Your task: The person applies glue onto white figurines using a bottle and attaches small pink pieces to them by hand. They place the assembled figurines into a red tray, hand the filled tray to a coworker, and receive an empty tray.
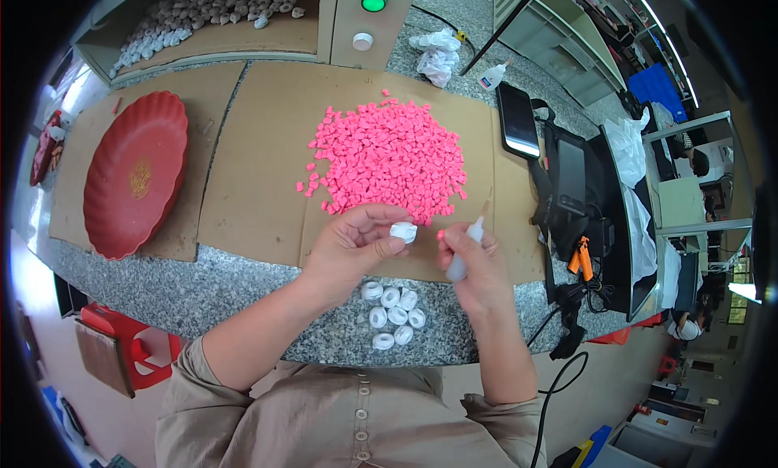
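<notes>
Between the thumb and fingers of my left hand is a small white rounded piece, held just above the near edge of the pink pile. My right hand is closed around a small translucent squeeze bottle with a thin nozzle pointing up and away. At that hand's thumb and fingertip sits one small pink piece, apart from the white one. A spread heap of pink pieces lies on the cardboard beyond both hands. Several white ring-shaped pieces rest on the speckled stone tabletop between my forearms.
A red scalloped tray lies at the left. White and brownish pieces fill a cabinet opening at the back, beside a green lit button. To the right are a phone, a small white bottle, a black bag and cables.
</notes>
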Demonstrator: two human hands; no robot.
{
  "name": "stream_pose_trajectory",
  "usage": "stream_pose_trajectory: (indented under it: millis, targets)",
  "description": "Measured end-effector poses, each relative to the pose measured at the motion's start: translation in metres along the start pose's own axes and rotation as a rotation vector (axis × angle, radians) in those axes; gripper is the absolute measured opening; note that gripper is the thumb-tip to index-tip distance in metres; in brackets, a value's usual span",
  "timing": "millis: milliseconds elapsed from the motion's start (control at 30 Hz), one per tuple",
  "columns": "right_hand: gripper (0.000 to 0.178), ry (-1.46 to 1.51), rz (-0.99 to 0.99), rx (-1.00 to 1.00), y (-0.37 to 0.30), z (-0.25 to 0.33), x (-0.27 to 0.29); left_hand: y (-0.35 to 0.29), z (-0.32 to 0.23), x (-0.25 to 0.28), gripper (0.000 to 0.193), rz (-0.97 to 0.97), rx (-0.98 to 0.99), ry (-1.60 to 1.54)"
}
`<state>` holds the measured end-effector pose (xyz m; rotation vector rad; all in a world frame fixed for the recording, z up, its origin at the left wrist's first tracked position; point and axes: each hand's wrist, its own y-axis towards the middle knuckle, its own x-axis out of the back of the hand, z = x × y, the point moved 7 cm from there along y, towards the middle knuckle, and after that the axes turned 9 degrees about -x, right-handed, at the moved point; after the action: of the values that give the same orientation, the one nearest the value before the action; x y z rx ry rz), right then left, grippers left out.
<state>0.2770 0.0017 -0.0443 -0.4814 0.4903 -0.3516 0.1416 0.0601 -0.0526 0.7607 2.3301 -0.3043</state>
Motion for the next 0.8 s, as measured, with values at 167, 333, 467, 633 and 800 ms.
stream_pose_trajectory:
  millis: [167,333,467,633,800]
  targets:
    - [0.012,0.071,0.024,0.122,-0.008,-0.017,-0.027,-0.002,0.002,0.001,0.023,0.001,0.000,0.078]
    - [0.007,0.004,-0.074,0.142,-0.010,-0.017,-0.027,-0.003,-0.002,-0.004,0.022,0.039,-0.054,0.084]
    - [0.011,0.001,-0.031,0.157,-0.008,-0.020,-0.024,-0.003,-0.002,-0.007,0.021,0.047,-0.049,0.085]
    - [0.010,-0.038,-0.076,0.223,-0.010,-0.020,-0.026,-0.004,-0.002,-0.007,0.020,0.044,-0.054,0.036]
    - [0.008,-0.181,-0.070,0.298,-0.014,-0.011,-0.030,-0.005,-0.006,-0.007,0.017,0.027,-0.085,0.056]
